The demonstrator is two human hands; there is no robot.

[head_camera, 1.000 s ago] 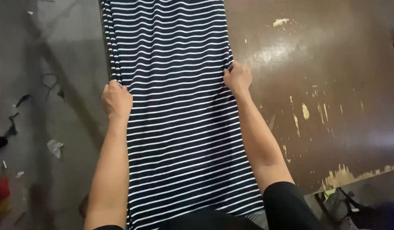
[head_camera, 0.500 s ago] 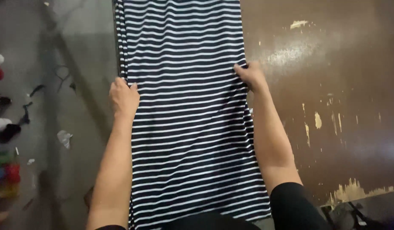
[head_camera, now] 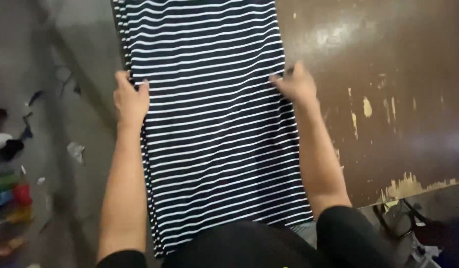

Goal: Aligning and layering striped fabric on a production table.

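Your left hand (head_camera: pixel 131 99) pinches the striped fabric's (head_camera: pixel 214 129) left edge, which overhangs the table. Your right hand (head_camera: pixel 296 84) grips its right edge, with bare worn brown table (head_camera: pixel 388 74) free farther right.

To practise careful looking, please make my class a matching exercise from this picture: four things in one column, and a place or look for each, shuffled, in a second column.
Things:
1. left hand
2. right hand
3. striped cloth
4. table

Descriptions:
A. brown, with chipped pale patches
B. grip on the cloth's edge nearest the bare tabletop
C. dark with thin white lines, lying flat
D. grip on the cloth's edge nearest the grey floor

Pairs: 1-D, 2-B, 3-C, 4-A
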